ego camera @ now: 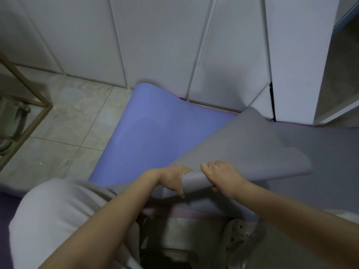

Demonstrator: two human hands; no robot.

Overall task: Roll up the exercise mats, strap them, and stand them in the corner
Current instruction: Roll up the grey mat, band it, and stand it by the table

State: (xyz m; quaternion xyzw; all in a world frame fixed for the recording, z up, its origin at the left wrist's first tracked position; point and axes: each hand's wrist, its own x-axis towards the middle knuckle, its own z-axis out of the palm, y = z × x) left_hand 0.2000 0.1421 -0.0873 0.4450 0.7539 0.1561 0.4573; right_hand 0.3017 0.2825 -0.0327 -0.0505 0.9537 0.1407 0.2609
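A grey exercise mat [252,144] is lifted off the floor at its near end and curves over toward me. My left hand [172,181] grips the curled near edge from the left, thumb over the top. My right hand [221,173] grips the same edge from above, fingers curled over it. A blue-purple mat [155,136] lies flat on the floor beneath and left of the grey one, its far end curling up against the white panelled wall [155,45]. A pink edge [194,213] shows under the grey mat near my legs.
Pale tiled floor [73,113] lies to the left. A gold-framed stand [27,111] stands at the far left. White shelving [334,84] stands at the right. My knee in grey trousers [58,220] and a perforated grey shoe [239,232] are close below.
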